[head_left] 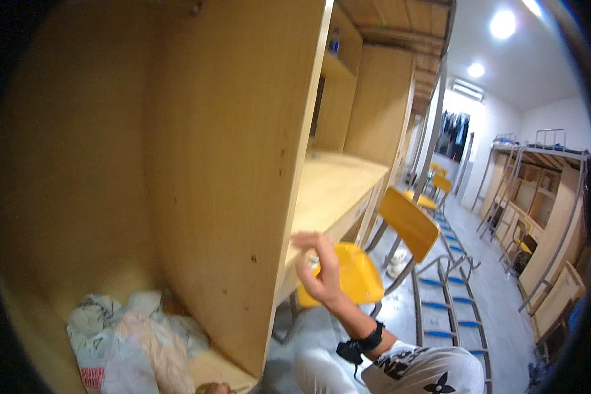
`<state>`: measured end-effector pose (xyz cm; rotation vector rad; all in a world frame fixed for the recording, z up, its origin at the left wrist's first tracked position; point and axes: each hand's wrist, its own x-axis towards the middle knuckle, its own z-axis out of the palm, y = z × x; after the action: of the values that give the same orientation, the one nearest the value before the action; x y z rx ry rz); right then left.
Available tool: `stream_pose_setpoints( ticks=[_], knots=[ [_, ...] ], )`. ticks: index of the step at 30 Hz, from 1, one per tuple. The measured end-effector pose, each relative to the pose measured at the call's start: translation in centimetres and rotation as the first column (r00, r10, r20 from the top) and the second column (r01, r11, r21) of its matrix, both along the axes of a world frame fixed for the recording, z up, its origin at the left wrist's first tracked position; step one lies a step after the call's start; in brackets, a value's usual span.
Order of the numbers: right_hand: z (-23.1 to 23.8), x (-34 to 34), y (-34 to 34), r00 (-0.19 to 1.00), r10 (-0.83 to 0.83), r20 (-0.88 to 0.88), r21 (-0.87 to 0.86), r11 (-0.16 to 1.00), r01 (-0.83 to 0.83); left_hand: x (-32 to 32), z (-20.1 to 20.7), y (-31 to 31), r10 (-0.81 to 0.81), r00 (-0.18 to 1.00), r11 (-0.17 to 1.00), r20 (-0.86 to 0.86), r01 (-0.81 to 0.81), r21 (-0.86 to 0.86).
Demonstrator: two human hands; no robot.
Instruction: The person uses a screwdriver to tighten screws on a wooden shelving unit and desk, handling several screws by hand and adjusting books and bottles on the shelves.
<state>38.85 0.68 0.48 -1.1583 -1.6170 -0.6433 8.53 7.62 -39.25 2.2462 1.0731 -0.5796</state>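
My right hand (322,268) is raised beside the front edge of a tall wooden cabinet panel (233,171). Its fingers bend to the left, apart from the thumb, and nothing shows between them; the fingertips are blurred. A black strap with a small device (361,345) is on that wrist. At the lower edge, a small skin-coloured patch (215,389) by the cabinet floor seems to be part of my left hand, its fingers mostly cut off. Crumpled pale cloth or bags (157,331), one with red print, lie at the bottom of the cabinet.
Right of the panel are a wooden desk (335,180) and a yellow chair (410,223). A metal ladder with blue treads (433,306) stands beyond the chair. My legs in white trousers (433,374) are bent below. Bunk beds with desks (548,154) line the far right.
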Motion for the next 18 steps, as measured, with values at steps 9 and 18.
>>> stream_pose_setpoints(
  ticks=[9,18],
  knots=[
    [4.0,-4.9,0.5,0.988,0.081,-0.131,-0.329,0.937,-0.121,1.8,2.4,1.8,-0.097,0.967,0.990,0.234,0.071,0.120],
    [2.8,-6.2,1.5,0.987,-0.091,-0.130,-0.209,0.976,0.063,2.4,4.3,1.8,-0.107,0.956,0.987,0.274,0.070,0.144]
  ],
)
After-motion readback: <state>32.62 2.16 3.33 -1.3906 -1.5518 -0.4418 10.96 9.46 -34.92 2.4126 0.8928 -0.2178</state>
